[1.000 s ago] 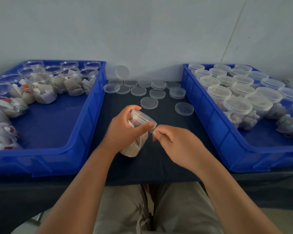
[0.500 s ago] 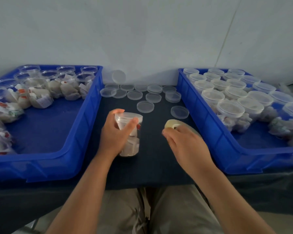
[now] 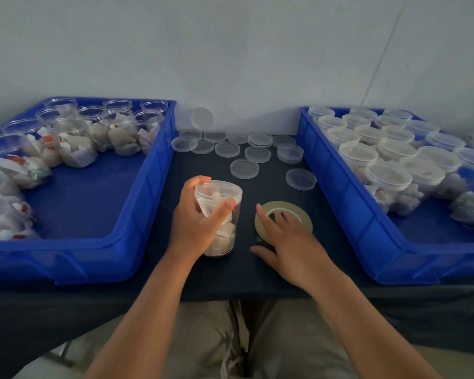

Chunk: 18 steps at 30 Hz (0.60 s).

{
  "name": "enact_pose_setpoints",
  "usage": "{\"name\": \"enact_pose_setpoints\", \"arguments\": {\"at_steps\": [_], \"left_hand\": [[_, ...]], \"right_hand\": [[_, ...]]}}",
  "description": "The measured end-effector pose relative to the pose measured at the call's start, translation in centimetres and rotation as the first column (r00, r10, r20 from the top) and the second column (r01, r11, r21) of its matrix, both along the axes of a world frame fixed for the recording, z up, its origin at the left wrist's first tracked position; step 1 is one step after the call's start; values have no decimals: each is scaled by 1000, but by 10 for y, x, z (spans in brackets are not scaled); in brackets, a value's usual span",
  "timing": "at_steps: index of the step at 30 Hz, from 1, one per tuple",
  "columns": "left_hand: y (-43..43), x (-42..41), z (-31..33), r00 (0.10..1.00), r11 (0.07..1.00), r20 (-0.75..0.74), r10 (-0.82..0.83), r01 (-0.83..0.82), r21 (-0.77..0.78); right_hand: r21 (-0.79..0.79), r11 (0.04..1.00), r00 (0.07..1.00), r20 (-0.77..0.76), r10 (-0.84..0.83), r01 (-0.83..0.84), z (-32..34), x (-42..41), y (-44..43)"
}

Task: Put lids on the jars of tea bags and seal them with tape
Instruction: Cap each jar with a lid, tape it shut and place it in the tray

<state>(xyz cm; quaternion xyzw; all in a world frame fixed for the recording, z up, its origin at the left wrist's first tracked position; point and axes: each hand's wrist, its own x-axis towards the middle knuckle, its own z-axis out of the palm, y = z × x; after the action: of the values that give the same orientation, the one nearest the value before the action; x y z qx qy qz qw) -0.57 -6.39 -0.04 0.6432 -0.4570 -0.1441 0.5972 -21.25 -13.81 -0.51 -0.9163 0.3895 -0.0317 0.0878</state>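
On the left of the dark cloth-covered table sits a blue plastic bin. Open jars of tea bags are clustered along its back and left sides, and the bin floor nearer the middle is bare. Between the two bins, at the centre of the cloth, the left hand grips one clear jar, with the fingers wrapped behind it and the thumb across the front. The jar stands upright on the cloth, holds tea bags and has a clear lid on top. Behind it, loose lids lie scattered flat toward the wall, and one empty jar lies on its side at the back edge. Just right of the held jar, a roll of tape lies flat on the cloth. The right hand rests on it with fingers spread and fairly straight. The fingertips reach the rim and core, and the thumb lies out on the cloth, not curled round the roll. Further right, a second blue bin holds rows of lidded jars of tea bags. A plain pale wall closes off the back, with a thin line running down it at right. The person's light trousers show below the table edge.
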Motion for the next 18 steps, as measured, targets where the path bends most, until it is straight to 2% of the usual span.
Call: {"name": "enact_pose_setpoints", "arguments": {"at_steps": [1,3,4,6,12,18], "left_hand": [[1,0,0,1000,1000,-4,-4,4,0],[2,-2,1,999,1000,-33,-14,15,22],[3,-2,2,998,999,-56,-30,32,36],[5,-5,2,992,996,-98,-81,85,42],[6,-7,2,984,992,-133,-115,120,33],[6,-7,1,987,992,-106,-118,121,22]], "right_hand": [[60,998,989,140,-37,28,6,4,4],[216,976,888,444,-120,24,15,18,14],[252,968,828,546,-132,-12,18,28,17],[312,946,747,650,-142,-92,22,45,21],[403,888,648,741,-175,-221,18,60,22],[412,875,690,711,-134,-255,16,50,15]]}}
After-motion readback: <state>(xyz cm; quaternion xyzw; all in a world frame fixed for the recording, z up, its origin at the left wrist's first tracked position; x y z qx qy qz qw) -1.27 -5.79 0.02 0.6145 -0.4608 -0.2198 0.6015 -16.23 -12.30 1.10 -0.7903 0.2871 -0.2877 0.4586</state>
